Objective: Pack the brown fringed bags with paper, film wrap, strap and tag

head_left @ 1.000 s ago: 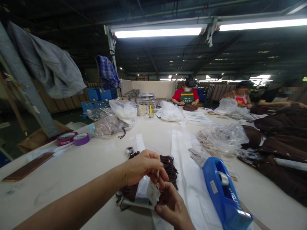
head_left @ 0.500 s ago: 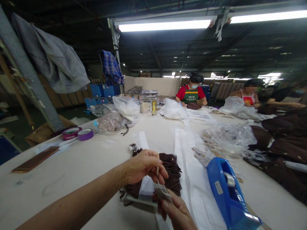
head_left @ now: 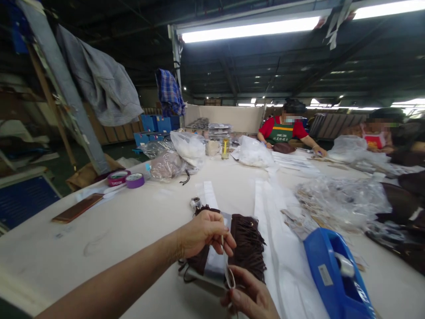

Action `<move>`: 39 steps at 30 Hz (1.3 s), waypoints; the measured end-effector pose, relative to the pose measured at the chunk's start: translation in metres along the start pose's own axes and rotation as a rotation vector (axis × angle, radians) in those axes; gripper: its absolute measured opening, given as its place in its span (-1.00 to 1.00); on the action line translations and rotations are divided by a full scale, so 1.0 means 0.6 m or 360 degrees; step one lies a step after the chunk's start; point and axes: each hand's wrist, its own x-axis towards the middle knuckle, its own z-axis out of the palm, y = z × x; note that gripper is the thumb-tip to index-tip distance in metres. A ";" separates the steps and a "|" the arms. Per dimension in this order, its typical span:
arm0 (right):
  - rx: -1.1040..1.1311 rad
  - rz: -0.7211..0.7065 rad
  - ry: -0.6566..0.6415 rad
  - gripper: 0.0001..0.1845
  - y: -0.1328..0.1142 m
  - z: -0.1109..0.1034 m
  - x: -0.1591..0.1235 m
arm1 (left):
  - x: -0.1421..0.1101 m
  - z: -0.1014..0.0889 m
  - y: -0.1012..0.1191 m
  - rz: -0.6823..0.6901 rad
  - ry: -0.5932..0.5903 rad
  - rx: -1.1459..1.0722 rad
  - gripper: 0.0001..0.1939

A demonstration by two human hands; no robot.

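My left hand point(head_left: 208, 234) pinches the upper end of a thin pale string point(head_left: 222, 243) between thumb and fingers. Below it, my right hand point(head_left: 253, 293) is closed on the string's lower part, where a small white loop point(head_left: 231, 279) stands out at the fingertips. The tag on this string is now edge-on or hidden. Under both hands lies a dark brown fringed item point(head_left: 248, 241), perhaps a bag, with a pale band point(head_left: 215, 265) across its middle. A dark cord end pokes out at its lower left.
On the right stands a blue tape dispenser point(head_left: 323, 266), near a clear plastic bag point(head_left: 348, 199) and brown items. Tape rolls point(head_left: 135, 180) and a brown flat strip point(head_left: 78, 208) lie left. White strips point(head_left: 265, 212) run along the table. A co-worker point(head_left: 282, 133) sits across.
The view has turned left. The grey tag that showed at my right fingers has turned out of sight, and a string loop shows there. The co-worker's one arm has reached out sideways.
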 end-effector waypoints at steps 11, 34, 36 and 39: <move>-0.1004 -0.0635 0.0483 -0.77 -0.020 -0.016 -0.006 | -0.005 -0.011 -0.005 0.0012 0.0104 0.0248 -0.78; -0.1082 -0.1136 0.1038 -0.67 -0.042 -0.033 0.024 | 0.035 0.085 0.073 0.0202 -0.0050 -0.0107 -0.78; -0.0792 -0.0953 0.0929 -0.59 -0.039 -0.027 0.027 | 0.036 0.093 0.075 0.0195 -0.0101 -0.0189 -0.74; -0.0436 -0.0780 0.0695 -0.51 -0.038 -0.016 0.025 | 0.040 0.101 0.071 0.0170 -0.0162 -0.0268 -0.73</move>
